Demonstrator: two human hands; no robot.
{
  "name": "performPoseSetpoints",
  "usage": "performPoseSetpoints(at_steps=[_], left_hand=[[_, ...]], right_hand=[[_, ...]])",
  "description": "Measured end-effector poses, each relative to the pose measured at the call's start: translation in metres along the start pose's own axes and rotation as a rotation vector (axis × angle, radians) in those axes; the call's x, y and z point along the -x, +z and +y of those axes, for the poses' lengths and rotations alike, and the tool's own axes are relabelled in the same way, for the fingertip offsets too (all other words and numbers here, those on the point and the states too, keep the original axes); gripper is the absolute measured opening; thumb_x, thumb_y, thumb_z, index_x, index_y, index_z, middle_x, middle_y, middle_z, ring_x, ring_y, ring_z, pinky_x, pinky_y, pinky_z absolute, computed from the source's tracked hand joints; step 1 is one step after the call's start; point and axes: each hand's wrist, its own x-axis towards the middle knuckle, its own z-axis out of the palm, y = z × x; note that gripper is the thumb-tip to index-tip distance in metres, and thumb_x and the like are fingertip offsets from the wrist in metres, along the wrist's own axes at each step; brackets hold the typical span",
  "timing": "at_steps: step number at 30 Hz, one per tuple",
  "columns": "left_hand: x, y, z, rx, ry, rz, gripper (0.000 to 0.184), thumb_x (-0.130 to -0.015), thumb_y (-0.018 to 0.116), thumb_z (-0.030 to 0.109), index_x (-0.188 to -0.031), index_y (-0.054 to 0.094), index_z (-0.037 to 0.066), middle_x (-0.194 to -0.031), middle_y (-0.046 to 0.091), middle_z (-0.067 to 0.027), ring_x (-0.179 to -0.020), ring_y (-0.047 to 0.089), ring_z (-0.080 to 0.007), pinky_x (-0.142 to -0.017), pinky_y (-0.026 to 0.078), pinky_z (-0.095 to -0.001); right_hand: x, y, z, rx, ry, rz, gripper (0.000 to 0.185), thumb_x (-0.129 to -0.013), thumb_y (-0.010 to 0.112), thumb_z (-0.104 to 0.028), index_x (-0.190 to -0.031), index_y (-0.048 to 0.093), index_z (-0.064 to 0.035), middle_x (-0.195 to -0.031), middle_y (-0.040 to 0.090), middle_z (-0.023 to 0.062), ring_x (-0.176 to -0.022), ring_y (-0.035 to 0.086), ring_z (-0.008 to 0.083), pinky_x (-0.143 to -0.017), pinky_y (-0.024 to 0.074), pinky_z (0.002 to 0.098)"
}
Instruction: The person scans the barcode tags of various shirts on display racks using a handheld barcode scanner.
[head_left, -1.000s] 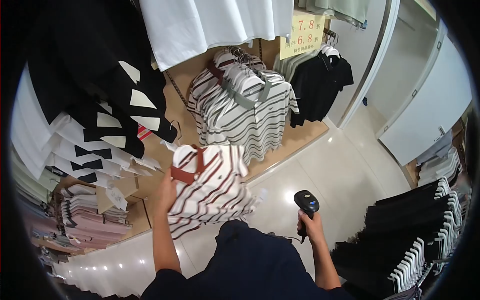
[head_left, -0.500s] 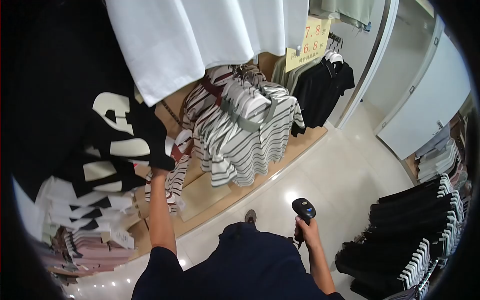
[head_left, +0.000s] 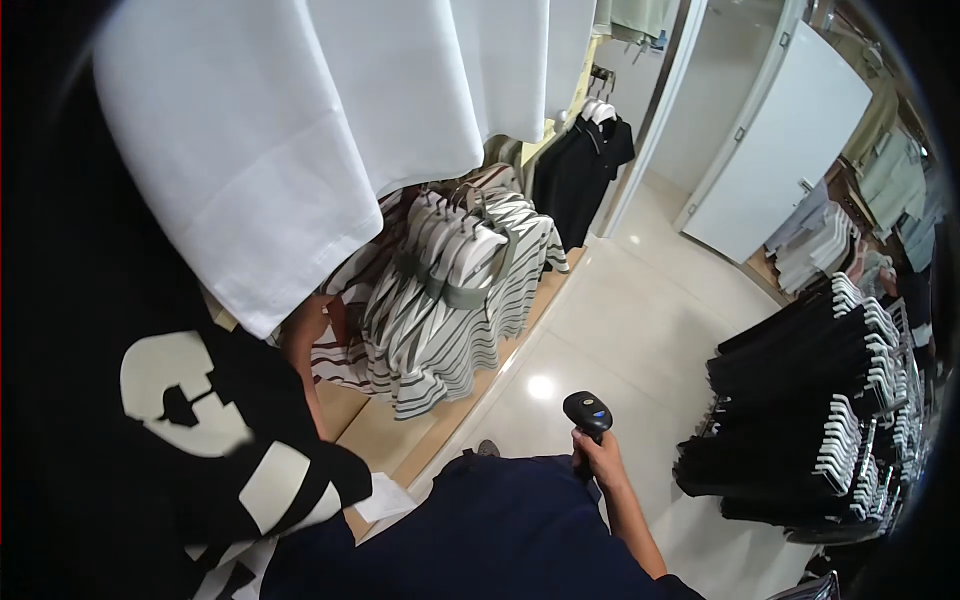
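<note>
A black handheld barcode scanner (head_left: 588, 415) with a blue button is gripped in my right hand (head_left: 600, 455), fingers wrapped round its handle. My left hand (head_left: 308, 322) reaches in below a hanging white garment (head_left: 400, 90), beside maroon-striped clothing (head_left: 345, 365). It is in shadow and its fingers are partly hidden, so whether it holds anything does not show. A black garment with large cream lettering (head_left: 270, 480) hangs in front of my left forearm. Just right of that hand, striped shirts with grey-green collars (head_left: 450, 320) hang on white hangers.
Black polo shirts (head_left: 590, 165) hang farther back, near an open white door (head_left: 780, 140). Along the right stands a rack of black garments (head_left: 770, 430) on white hangers. A wooden platform (head_left: 440, 430) edges the shiny tiled floor (head_left: 640, 350).
My left hand has moved from the edge of the black lettered garment in toward the striped clothes. The view has turned, and the white garment looms larger. My right hand keeps the scanner.
</note>
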Motion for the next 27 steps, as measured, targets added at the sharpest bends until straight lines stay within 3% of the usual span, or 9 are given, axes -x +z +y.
performPoseSetpoints(at_steps=[3,5,11,18,20,21,24,27], left_hand=[[-0.018,0.008,0.014,0.123,-0.005,0.159,0.05,-0.084,0.075,0.012,-0.133,0.064,0.014,-0.122,0.068,-0.0188,-0.111,0.066,-0.0374,-0.092,0.052,-0.0417],[-0.051,0.037,0.02,0.139,0.13,0.274,0.05,-0.086,0.073,0.011,-0.135,0.063,0.015,-0.123,0.067,-0.02,-0.113,0.064,-0.038,-0.094,0.051,-0.042],[-0.091,0.014,0.07,-0.006,0.415,0.541,0.048,-0.09,0.069,0.011,-0.137,0.06,0.011,-0.131,0.062,-0.0238,-0.124,0.058,-0.0395,-0.102,0.046,-0.0434],[-0.062,0.034,0.072,0.319,0.358,0.654,0.047,-0.092,0.068,0.014,-0.137,0.059,0.006,-0.133,0.062,-0.0241,-0.127,0.056,-0.0391,-0.105,0.043,-0.0434],[-0.04,0.032,0.095,0.405,0.296,0.597,0.047,-0.093,0.068,0.015,-0.137,0.059,0.004,-0.134,0.061,-0.0242,-0.129,0.055,-0.039,-0.107,0.043,-0.0434],[-0.028,0.026,0.105,0.422,0.203,0.487,0.046,-0.096,0.064,0.023,-0.136,0.059,0.0,-0.134,0.062,-0.0233,-0.13,0.055,-0.0372,-0.108,0.041,-0.0417],[-0.044,0.032,0.081,0.444,0.33,0.453,0.046,-0.1,0.06,0.028,-0.135,0.059,-0.002,-0.134,0.062,-0.0232,-0.127,0.056,-0.0382,-0.107,0.042,-0.0417],[-0.057,0.026,0.032,0.326,0.297,0.465,0.044,-0.099,0.06,0.025,-0.134,0.06,-0.002,-0.133,0.062,-0.0236,-0.126,0.057,-0.0389,-0.107,0.043,-0.0423]], right_hand=[[-0.003,0.009,-0.002,-0.034,-0.004,0.033,0.019,-0.093,0.07,-0.02,-0.096,0.061,-0.0032,-0.07,0.059,0.0016,-0.055,0.057,0.0125,-0.052,0.0456,0.0285],[-0.009,0.014,-0.004,0.019,0.0,0.014,0.02,-0.093,0.07,-0.02,-0.097,0.061,-0.003,-0.07,0.058,0.0015,-0.055,0.057,0.0125,-0.051,0.0457,0.0289],[-0.033,0.044,-0.02,0.063,-0.001,-0.082,0.019,-0.094,0.069,-0.021,-0.092,0.061,-0.0039,-0.07,0.057,0.0007,-0.056,0.057,0.0123,-0.053,0.0465,0.0285],[-0.053,0.039,-0.02,0.087,-0.012,-0.06,0.02,-0.093,0.071,-0.021,-0.091,0.06,-0.0045,-0.069,0.056,0.0005,-0.054,0.057,0.0123,-0.05,0.0466,0.0287],[-0.056,0.035,-0.027,0.066,-0.001,-0.061,0.02,-0.093,0.071,-0.021,-0.092,0.06,-0.0045,-0.069,0.056,0.0004,-0.055,0.057,0.0123,-0.051,0.0468,0.0285],[-0.056,0.034,-0.03,0.054,0.009,-0.06,0.019,-0.093,0.071,-0.021,-0.092,0.06,-0.0045,-0.07,0.056,0.0004,-0.055,0.057,0.0123,-0.051,0.0469,0.0284],[-0.06,0.033,-0.03,0.069,0.012,-0.067,0.024,-0.092,0.073,-0.022,-0.098,0.063,-0.0016,-0.071,0.058,0.0005,-0.057,0.057,0.0118,-0.053,0.0458,0.0282],[-0.063,0.031,-0.027,0.092,0.007,-0.05,0.02,-0.093,0.07,-0.022,-0.094,0.06,-0.0045,-0.072,0.057,0.0008,-0.055,0.058,0.0125,-0.052,0.0473,0.0281]])
